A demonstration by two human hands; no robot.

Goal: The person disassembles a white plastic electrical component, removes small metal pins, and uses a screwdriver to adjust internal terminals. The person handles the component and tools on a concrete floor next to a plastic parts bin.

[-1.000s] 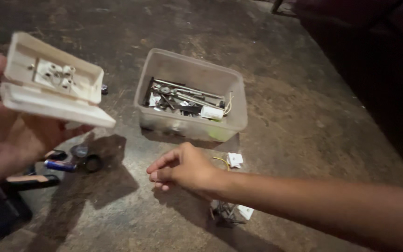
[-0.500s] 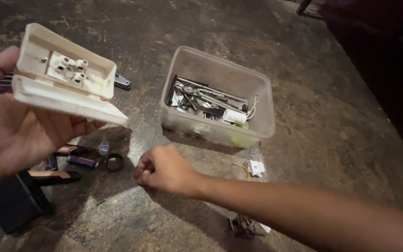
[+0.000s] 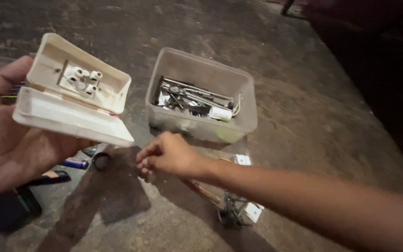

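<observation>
an opened cream plastic electrical box (image 3: 73, 91) is held up on the flat, spread palm of the left hand (image 3: 10, 144), its lid hinged down toward the camera and a cluster of small white terminal posts (image 3: 85, 79) exposed inside the back half. the right hand (image 3: 169, 155) is stretched out low over the dark, stained floor (image 3: 313, 116), its fingers curled loosely inward; whether anything is pinched between them cannot be told, since the fingertips are turned away and slightly blurred. just beyond the right hand, a clear plastic tub (image 3: 201, 95) is seen resting on the floor, filled with metal tools and small parts. below the electrical box, a small blue cylinder (image 3: 75, 163) and a black ring (image 3: 101, 160) are laid near each other on the floor, with a black device (image 3: 8, 210) at the lower left edge. under the right forearm, a small white fitting with tangled wire (image 3: 239, 212) is partly covered, and another white piece (image 3: 242, 160) lies just beside the wrist.
</observation>
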